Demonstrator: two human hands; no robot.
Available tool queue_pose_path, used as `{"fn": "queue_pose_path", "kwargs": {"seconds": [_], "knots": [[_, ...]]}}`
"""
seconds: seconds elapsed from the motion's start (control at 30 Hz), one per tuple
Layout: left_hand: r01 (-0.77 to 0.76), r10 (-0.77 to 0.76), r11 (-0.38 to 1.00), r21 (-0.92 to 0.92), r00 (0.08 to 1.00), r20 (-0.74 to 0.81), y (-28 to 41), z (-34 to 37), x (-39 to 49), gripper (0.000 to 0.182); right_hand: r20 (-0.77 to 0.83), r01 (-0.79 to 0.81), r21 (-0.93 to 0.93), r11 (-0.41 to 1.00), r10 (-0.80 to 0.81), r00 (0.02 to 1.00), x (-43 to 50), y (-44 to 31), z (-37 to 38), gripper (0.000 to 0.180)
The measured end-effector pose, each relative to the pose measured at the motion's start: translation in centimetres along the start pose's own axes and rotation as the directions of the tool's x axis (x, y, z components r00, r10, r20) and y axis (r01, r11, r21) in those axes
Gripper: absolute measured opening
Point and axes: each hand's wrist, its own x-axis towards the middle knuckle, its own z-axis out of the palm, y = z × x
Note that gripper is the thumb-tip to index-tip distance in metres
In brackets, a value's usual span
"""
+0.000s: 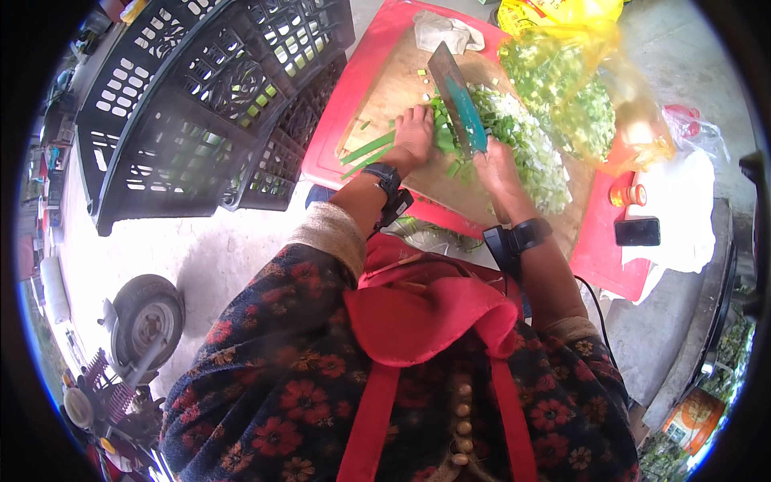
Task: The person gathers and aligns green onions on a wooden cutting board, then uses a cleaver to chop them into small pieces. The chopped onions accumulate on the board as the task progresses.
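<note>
A wooden cutting board (385, 96) lies on a red table (325, 147). My left hand (414, 134) presses on long green stalks (368, 149), its fingers at the cut edge of the greens. In my right hand (497, 169) is a cleaver (456, 99) with a teal patch on its blade, held above the board just right of my left hand. Under and beside the blade spreads a heap of chopped green and white pieces (539, 150). A crumpled white cloth (449, 33) sits at the board's far end.
Black plastic crates (174, 120) stand at the left. A yellow translucent bag of chopped greens (563, 90) rests at the back right. An orange-lidded jar (627, 195) and a black phone (637, 232) are at the right. A small wheel (147, 322) stands at lower left.
</note>
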Motion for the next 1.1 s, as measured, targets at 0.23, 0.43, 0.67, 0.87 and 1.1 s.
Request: {"fn": "queue_pose_path", "kwargs": {"seconds": [0.23,0.43,0.67,0.87,1.1], "knots": [[-0.011,0.01,1.0,-0.028,0.999,-0.038,-0.5,1.3,0.2,0.094,0.045,0.0,0.015,1.0,0.0,0.999,-3.4,-3.0,-1.6,0.015],[-0.014,0.002,0.991,-0.134,0.996,-0.09,-1.8,3.6,1.3,0.08,0.166,-0.205,0.008,0.979,0.201,0.965,-2.7,-3.2,0.4,0.016],[-0.04,0.042,0.999,0.027,0.993,-0.112,-1.3,2.3,0.5,0.069,0.22,-0.146,-0.196,0.97,0.188,0.957,-1.5,-4.3,0.6,0.015],[-0.032,0.031,0.999,-0.034,0.999,-0.022,-1.0,1.5,0.5,0.049,0.328,-0.127,-0.231,0.965,0.2,0.923,1.6,-4.0,1.6,0.015],[0.006,-0.006,1.0,-0.03,1.0,-0.011,-1.5,2.2,0.3,0.06,0.257,-0.08,-0.202,0.976,0.131,0.957,2.9,-3.9,4.1,0.016]]}}
